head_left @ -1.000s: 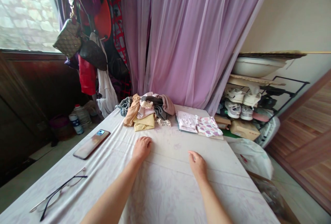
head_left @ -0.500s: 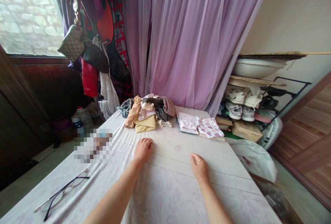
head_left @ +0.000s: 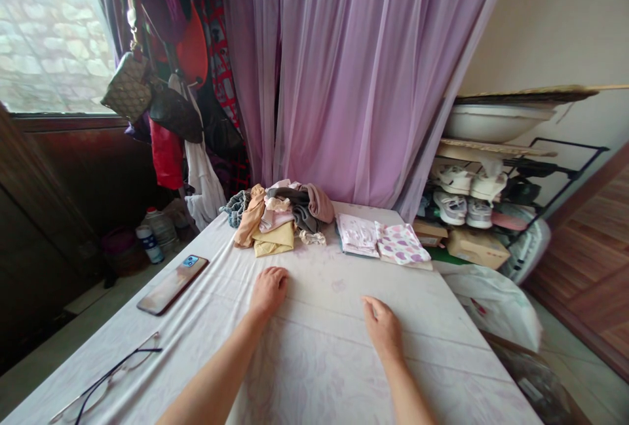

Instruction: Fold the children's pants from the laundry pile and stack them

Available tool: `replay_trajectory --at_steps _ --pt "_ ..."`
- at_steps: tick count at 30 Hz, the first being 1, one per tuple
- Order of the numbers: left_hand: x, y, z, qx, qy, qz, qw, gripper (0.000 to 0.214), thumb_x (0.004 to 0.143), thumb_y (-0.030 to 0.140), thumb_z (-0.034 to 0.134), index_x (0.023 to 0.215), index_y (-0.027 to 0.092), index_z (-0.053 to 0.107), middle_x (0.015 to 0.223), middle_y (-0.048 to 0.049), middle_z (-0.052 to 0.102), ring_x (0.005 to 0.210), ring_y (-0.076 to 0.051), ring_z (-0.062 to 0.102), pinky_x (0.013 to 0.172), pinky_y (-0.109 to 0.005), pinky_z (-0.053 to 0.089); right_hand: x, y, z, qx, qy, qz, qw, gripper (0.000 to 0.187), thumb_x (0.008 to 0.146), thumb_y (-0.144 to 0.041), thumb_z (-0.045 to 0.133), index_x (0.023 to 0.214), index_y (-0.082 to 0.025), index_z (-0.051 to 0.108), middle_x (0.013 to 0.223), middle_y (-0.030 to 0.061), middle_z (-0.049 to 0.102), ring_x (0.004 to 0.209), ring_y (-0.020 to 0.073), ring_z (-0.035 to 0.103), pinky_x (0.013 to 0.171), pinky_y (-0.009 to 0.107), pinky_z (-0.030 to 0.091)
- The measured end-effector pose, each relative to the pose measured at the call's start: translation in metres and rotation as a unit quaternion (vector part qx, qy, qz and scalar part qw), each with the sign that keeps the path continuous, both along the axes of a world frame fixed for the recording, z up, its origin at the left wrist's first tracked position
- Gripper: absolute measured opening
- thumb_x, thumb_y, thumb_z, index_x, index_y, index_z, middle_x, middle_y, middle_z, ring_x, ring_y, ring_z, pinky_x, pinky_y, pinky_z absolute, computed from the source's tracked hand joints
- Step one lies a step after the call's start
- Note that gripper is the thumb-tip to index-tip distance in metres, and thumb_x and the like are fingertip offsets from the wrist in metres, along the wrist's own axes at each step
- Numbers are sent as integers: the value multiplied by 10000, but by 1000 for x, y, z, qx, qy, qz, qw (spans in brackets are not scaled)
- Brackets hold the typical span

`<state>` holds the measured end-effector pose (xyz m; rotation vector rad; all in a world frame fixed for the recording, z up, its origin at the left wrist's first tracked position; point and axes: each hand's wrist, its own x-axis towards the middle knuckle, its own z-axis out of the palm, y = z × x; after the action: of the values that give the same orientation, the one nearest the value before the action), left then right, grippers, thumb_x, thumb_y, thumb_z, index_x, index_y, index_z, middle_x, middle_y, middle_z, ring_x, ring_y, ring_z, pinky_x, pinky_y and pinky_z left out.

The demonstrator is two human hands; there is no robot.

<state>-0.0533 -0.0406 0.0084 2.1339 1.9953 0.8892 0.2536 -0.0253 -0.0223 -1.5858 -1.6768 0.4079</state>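
My left hand (head_left: 269,289) rests palm down on the white patterned tablecloth (head_left: 334,359), fingers loosely bent and nothing in it. Farther right, my right hand (head_left: 382,325) lies on its side on the cloth, its fingers relaxed and a little apart from the thumb, also holding nothing. Beyond the left hand is a heap of crumpled clothes (head_left: 301,205): brown, grey, mauve and denim pieces. A folded yellow garment (head_left: 274,240) lies at its front. Past the right hand sit a folded pale pink garment (head_left: 357,234) and a folded heart-print garment (head_left: 401,243), side by side.
At the left edge lie a phone (head_left: 173,285) and a pair of glasses (head_left: 111,374). Bags (head_left: 128,88) hang by the window. A purple curtain (head_left: 339,84) closes the back. To the right stand a shoe rack with sneakers (head_left: 464,209), a basin (head_left: 496,122) and a cardboard box (head_left: 477,247).
The camera view has shifted slightly. Both hands stay in about the same place on the cloth, and the clothes have not moved.
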Motion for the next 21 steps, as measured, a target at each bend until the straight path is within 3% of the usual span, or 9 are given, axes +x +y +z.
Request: replay_trajectory --at_steps 21 --pt "2 0 4 -15 27 12 999 197 860 139 502 945 195 671 1067 -67 715 1053 -229 614 937 -368 436 2 -3 -3 5 106 -4 994 503 789 -544 402 871 -195 755 944 119 764 912 270 712 849 392 558"
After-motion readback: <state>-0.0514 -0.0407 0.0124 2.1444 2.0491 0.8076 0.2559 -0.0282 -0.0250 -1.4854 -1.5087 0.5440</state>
